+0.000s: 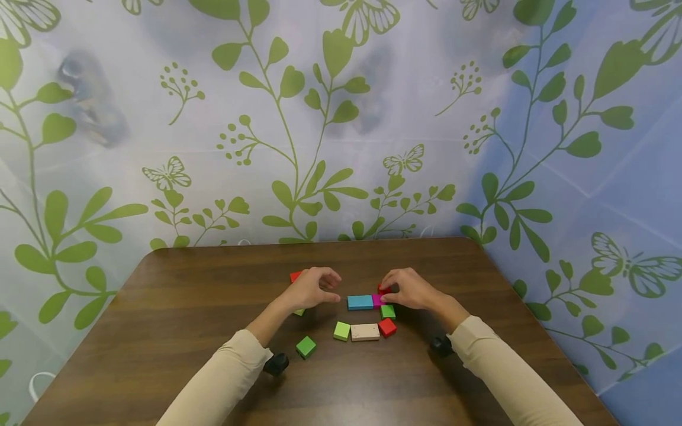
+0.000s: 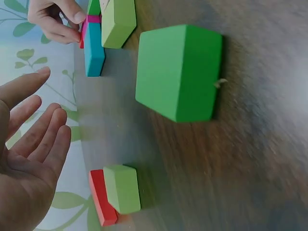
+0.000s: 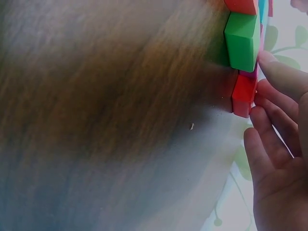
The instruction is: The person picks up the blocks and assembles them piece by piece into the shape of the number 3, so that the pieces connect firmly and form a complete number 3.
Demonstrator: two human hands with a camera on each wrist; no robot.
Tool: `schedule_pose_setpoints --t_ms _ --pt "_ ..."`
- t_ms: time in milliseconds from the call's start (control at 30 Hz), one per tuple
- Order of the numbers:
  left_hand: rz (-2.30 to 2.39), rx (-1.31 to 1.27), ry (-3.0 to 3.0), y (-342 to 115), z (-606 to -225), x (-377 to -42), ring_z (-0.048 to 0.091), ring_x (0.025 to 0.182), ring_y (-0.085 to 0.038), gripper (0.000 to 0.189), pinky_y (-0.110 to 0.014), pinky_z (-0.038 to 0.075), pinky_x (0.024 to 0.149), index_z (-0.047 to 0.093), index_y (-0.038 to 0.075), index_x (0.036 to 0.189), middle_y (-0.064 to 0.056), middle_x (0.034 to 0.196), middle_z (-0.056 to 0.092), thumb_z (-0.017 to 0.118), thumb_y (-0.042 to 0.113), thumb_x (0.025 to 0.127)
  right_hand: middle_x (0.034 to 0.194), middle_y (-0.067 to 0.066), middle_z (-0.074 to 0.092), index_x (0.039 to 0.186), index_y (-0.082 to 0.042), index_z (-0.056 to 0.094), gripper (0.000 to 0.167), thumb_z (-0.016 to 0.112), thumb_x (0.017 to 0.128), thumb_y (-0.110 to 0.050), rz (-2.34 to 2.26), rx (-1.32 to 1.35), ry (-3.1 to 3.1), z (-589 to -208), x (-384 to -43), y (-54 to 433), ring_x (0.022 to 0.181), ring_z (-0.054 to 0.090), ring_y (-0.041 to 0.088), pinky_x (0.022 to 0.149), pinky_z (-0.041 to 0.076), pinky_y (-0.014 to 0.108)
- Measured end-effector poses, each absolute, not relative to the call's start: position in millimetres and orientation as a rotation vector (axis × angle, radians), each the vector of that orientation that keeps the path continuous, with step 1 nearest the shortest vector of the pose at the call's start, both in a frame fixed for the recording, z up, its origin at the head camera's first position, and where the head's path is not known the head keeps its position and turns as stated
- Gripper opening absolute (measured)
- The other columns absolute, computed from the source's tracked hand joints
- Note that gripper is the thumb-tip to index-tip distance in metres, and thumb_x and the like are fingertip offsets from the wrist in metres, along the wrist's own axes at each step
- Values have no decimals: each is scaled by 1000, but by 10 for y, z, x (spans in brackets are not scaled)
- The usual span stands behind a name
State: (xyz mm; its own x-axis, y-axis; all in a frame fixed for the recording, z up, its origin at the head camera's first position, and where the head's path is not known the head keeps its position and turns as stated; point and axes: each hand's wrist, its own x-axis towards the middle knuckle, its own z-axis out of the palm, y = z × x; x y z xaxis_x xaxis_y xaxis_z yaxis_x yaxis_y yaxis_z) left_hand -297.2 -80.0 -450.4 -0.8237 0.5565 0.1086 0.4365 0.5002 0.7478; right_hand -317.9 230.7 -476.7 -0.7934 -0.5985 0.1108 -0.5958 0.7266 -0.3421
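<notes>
My right hand pinches a small red block at the far side of a magenta block. The thumb lies close over the magenta block, which abuts a blue rectangular block. In the right wrist view the fingertips meet the red block, beside a green block. Held above the table, my left hand has loosely curved fingers and nothing in them. Beneath and behind it are a red block and a yellow-green block, both partly hidden in the head view.
Nearer the body, a light green block, a beige wooden block and another red block form a row. A separate green block sits to its left. The brown table ends at a leaf-patterned curtain.
</notes>
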Motion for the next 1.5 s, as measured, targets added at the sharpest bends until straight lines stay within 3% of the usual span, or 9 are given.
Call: schedule_pose_setpoints --t_ms 300,600,967,1233,1500 --pt "1272 913 2587 -1020 -4457 -2754 69 102 -33 34 -45 55 91 70 1 115 -17 111 70 85 8 86 111 3 72 108 -6 81 24 82 91 -23 -567 -1014 2913 -4767 -3157 2300 107 66 28 97 51 51" --pt "1239 904 2599 -1326 -4484 -2473 67 107 -37 39 -53 53 93 69 -1 120 -17 118 69 85 15 88 110 3 72 109 -6 81 25 82 91 -23 -587 -1012 2914 -4742 -3183 2303 107 66 27 97 52 51" --pt "1182 839 2671 -1522 -4692 -2093 67 98 -28 49 -46 56 87 68 -3 118 -12 111 70 91 20 81 113 4 72 109 -6 81 24 82 92 -22 -563 -988 2914 -4746 -3167 2287 110 65 29 99 50 53" --pt "1144 836 2694 -1448 -4788 -2009 63 90 -21 55 -37 55 80 67 -5 116 -4 99 66 95 19 75 112 4 73 108 -7 81 24 82 91 -24 -550 -1013 2925 -4755 -3173 2308 109 66 28 98 51 52" --pt "1083 839 2746 -1346 -4838 -2031 62 82 -14 39 -29 53 73 69 3 101 2 90 64 95 17 74 111 4 73 107 -6 81 24 83 91 -25 -554 -1051 2927 -4761 -3196 2313 108 67 28 97 52 51"
